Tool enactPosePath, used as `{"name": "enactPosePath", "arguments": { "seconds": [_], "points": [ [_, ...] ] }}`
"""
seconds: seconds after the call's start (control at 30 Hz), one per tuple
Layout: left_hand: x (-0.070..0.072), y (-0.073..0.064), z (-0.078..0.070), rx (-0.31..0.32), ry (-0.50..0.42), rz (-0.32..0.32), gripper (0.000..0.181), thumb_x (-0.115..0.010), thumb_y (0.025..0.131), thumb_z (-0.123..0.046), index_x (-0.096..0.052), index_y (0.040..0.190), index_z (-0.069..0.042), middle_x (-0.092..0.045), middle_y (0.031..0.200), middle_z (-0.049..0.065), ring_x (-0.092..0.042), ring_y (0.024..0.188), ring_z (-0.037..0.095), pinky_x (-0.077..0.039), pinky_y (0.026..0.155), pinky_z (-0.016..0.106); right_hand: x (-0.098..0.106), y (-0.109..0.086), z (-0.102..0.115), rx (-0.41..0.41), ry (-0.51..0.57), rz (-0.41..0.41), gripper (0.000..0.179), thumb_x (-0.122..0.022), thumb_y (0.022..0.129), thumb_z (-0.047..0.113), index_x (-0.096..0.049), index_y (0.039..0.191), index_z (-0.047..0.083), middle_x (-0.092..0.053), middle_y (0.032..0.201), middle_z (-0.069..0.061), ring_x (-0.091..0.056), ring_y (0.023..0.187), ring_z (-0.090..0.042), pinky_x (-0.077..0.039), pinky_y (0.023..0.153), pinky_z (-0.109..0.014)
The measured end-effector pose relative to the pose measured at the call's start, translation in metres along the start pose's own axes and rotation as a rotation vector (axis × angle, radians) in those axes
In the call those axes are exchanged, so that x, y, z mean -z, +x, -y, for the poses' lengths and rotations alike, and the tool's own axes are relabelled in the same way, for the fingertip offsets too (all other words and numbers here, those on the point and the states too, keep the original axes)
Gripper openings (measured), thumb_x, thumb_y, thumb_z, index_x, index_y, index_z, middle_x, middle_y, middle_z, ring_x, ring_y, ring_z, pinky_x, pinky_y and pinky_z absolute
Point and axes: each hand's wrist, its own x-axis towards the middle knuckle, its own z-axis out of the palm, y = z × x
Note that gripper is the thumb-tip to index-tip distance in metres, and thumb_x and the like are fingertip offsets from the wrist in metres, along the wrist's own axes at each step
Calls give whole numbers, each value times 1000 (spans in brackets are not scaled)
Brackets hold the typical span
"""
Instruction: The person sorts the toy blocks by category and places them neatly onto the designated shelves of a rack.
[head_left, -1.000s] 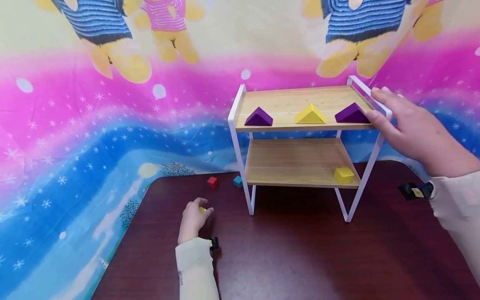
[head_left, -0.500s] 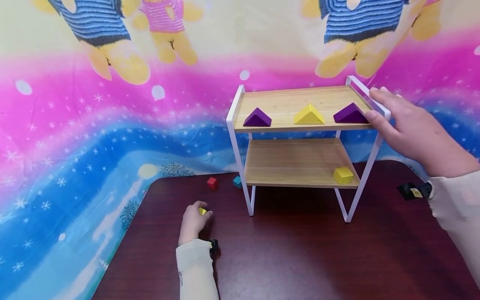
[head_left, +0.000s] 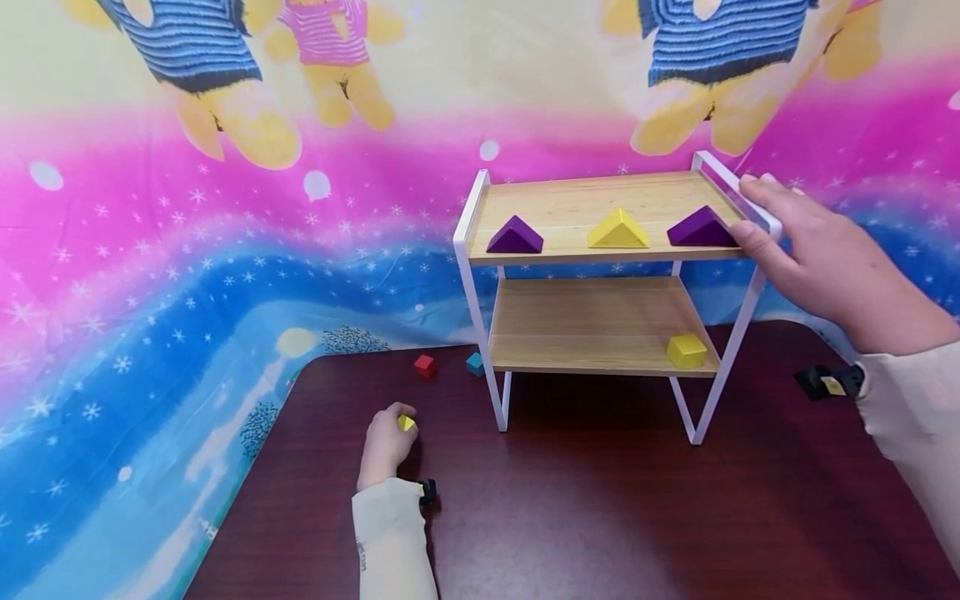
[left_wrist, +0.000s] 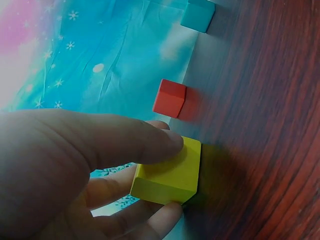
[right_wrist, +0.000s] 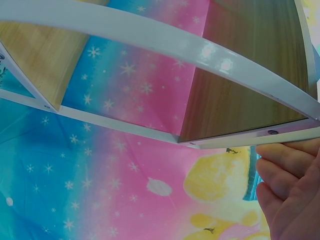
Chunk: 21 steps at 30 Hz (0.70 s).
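My left hand (head_left: 386, 442) is low over the left part of the table, pinching a yellow block (left_wrist: 172, 172) between thumb and fingers. In the left wrist view the thumb lies across one face, with fingertips at the opposite side. My right hand (head_left: 832, 258) rests on the right side rail of a two-tier shelf (head_left: 592, 200), its thumb reaching in beside a purple triangular block (head_left: 702, 227). In the right wrist view, fingers (right_wrist: 282, 172) show beside the white frame; the thumb is hidden there.
A yellow triangle (head_left: 618, 229) and another purple triangle (head_left: 515, 236) stand along the top tier's front edge. On the lower tier sits a yellow cube (head_left: 686, 351). Red (head_left: 425, 366) and blue (head_left: 475, 363) blocks lie on the table near the patterned backdrop (head_left: 225, 275).
My left hand has shifted very slightly, its thumb drawing in against the yellow block. The right hand stays on the shelf rail.
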Motion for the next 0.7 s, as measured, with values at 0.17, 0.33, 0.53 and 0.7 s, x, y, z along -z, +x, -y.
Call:
{"name": "enactPosePath", "arguments": {
  "seconds": [0.17,0.33,0.53,0.7],
  "points": [
    [0,-1,-3,-8,0,4,22,-66,92,-1,-69,114,0,-63,117,24,-56,102,37,-49,90,51,0,-1,-1,0,2,-2,66,-41,108,40,-10,164,21,-9,167,-22,-12,150,-51,-35,89,-81],
    [1,-1,-5,-17,-9,18,18,-67,92,-1,-70,110,0,-64,114,22,-57,100,35,-50,88,50,1,-1,-1,2,-1,1,67,-41,108,40,-10,164,20,-9,167,-22,-12,150,-50,-33,92,-81],
    [1,-2,-10,-16,-24,43,17,-68,93,-4,-70,110,-2,-64,116,21,-58,99,33,-52,86,48,1,-1,-1,1,-5,13,67,-41,108,41,-10,164,19,-8,167,-22,-12,150,-50,-33,92,-81],
    [0,-3,-17,-32,-20,50,18,-68,93,-3,-70,110,-3,-64,116,20,-58,97,32,-53,83,47,1,-1,0,-4,-1,18,68,-42,108,39,-9,164,20,-8,167,-22,-12,150,-51,-36,87,-81]
  ]
}}
